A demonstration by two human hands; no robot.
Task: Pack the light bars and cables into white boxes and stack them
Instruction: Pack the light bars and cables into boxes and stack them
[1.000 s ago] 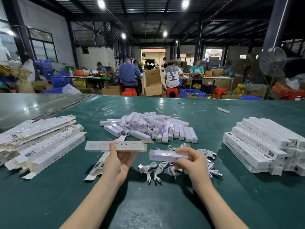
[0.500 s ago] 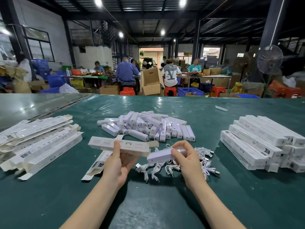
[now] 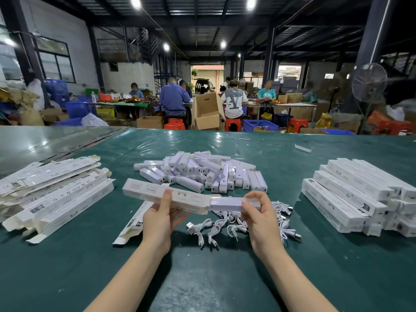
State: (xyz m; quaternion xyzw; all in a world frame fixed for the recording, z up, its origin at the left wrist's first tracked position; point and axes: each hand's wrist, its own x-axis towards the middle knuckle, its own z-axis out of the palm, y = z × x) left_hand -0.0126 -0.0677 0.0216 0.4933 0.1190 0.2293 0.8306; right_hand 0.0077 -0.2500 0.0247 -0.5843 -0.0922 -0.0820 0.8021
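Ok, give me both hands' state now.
Left hand: closed on the box.
Right hand: closed on the light bar, its end at the box mouth.

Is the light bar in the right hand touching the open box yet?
Touching: the head view shows the light bar meeting the white box's open end, no gap.

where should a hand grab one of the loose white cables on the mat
Pinch a cable at its bundled middle, coming from above on the near side. The coil is the thickest part; the plug ends splay out thin. The cables lie tangled, so one may drag others.
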